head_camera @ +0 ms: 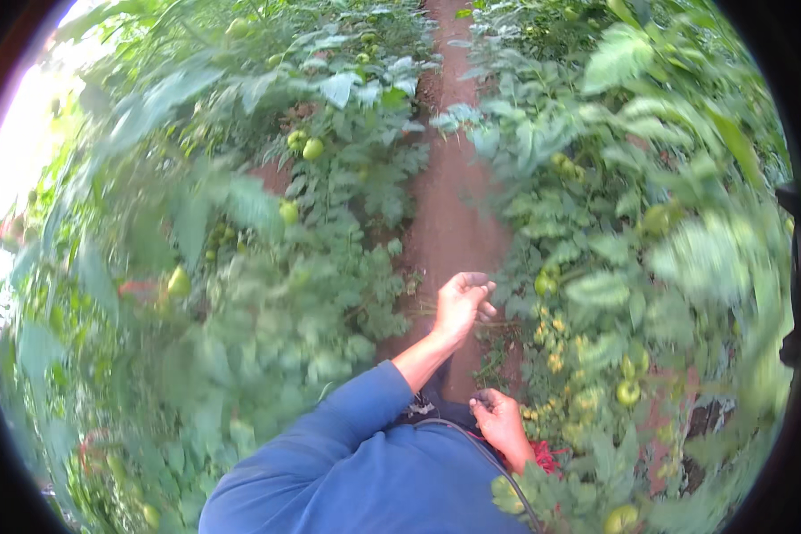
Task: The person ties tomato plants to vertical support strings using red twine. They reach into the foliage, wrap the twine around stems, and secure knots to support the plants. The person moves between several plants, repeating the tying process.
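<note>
My left hand [464,306] reaches out over the dirt path, its fingers curled and blurred. Whether anything thin is between those fingers cannot be made out. Close to my waist, my right hand [502,422] has its thumb and fingertips drawn together; any thread in them is too small to see. A bundle of red string [546,458] hangs beside my right wrist, partly hidden by it. Nearest to my hands on the right are tomato plants with yellow flowers [555,340] and a green tomato [545,283].
Dense tomato foliage [347,280] lines both sides of the narrow dirt path [457,193]. Green tomatoes [312,149] hang among the leaves on the left, with another tomato [628,392] low on the right. A grey cable [487,454] crosses my blue shirt [387,487].
</note>
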Available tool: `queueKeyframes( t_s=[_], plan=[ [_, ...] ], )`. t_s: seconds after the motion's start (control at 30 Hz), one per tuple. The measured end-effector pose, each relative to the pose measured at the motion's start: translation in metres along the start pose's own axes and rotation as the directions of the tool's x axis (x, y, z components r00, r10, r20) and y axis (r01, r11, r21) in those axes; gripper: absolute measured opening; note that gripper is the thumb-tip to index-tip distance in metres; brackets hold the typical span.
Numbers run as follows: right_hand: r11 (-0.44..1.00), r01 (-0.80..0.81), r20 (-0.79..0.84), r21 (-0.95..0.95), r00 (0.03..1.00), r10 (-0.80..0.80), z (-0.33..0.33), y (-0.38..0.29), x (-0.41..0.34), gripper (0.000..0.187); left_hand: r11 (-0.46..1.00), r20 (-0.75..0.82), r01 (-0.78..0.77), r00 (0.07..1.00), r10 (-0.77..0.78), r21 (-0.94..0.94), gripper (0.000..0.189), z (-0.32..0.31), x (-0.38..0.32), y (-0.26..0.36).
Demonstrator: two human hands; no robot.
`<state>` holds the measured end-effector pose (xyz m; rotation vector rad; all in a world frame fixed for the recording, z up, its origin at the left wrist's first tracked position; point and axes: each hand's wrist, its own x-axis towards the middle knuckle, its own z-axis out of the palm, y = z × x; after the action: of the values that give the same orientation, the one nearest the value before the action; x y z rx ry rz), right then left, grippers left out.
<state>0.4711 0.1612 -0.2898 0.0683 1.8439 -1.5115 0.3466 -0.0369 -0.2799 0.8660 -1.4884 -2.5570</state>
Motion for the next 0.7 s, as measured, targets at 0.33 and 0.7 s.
queueKeyframes(
  t_s=[0.33, 0.7],
  plan=[
    [0.999, -0.02, 0.03, -0.036, 0.999, 0.021, 0.029, -0.132, 0.198, 0.017, 0.967, 0.022, 0.165, 0.985, -0.172, 0.196, 0.034, 0.009, 0.162, 0.08],
    [0.973, 0.231, 0.117, 0.015, 0.966, -0.231, 0.009, -0.253, 0.425, 0.028, 0.942, 0.062, -0.063, 0.997, 0.045, 0.33, 0.021, 0.063, 0.352, 0.186]
  ],
)
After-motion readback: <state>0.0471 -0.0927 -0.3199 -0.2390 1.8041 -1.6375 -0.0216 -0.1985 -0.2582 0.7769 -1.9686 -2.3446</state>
